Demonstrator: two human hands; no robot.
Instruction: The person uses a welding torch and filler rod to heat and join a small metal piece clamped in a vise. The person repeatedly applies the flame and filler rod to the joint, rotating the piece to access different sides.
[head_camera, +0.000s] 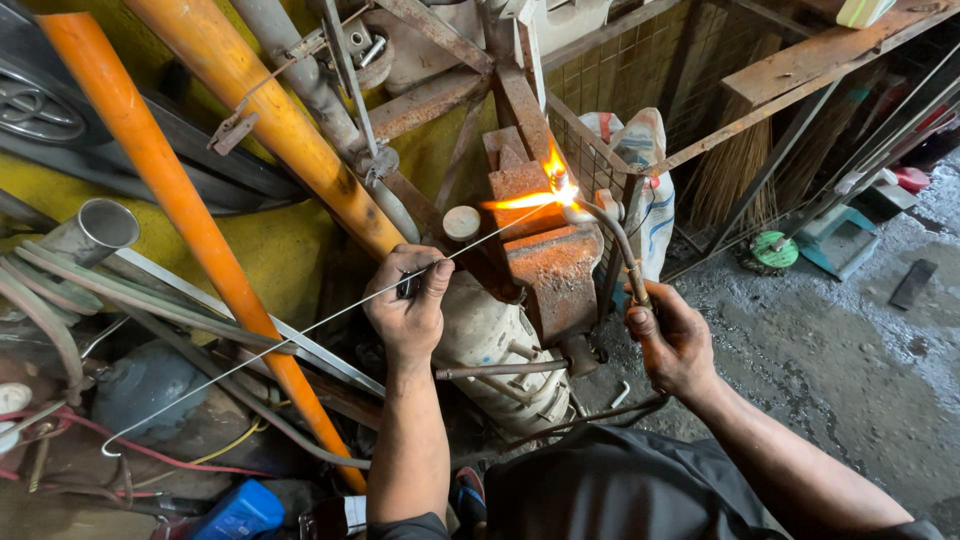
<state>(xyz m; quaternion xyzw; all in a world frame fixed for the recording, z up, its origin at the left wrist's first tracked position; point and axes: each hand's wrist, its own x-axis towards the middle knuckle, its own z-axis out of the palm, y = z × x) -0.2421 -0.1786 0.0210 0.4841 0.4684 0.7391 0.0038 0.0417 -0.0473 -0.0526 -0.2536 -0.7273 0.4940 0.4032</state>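
Brazing at the vise (545, 250). My left hand (408, 305) pinches a thin filler rod (300, 330), grip closed on it, its tip reaching toward the flame (545, 190) just above the vise. My right hand (672, 340), to the right of the vise, is wrapped tight around the torch (620, 245), nozzle aimed at the clamped piece. Judged from the glow, heating is under way; whether any filler has been laid down I cannot tell.
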